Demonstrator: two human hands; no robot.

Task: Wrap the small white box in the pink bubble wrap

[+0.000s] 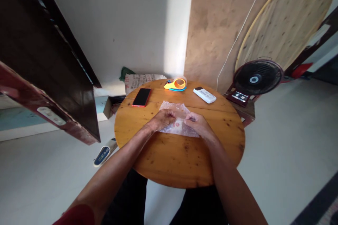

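A sheet of clear bubble wrap [187,132] lies on the round wooden table [171,158] in front of me. Something small with red marks [177,124] shows through or on it. Over the wrap's left half, my left hand [165,119] is closed, fingertips pinched. My right hand [195,122] pinches from the other side, thumb and fingers together. A see-through strip [181,114] seems to stretch between the two hands; whether it is tape or part of the wrap I cannot tell.
A yellow-orange tape dispenser [175,84] stands at the table's far edge. A red-edged phone [142,97] lies at left, and a white handheld device [205,95] at right. Beyond the table are a black fan [258,77] and a dark door [50,59].
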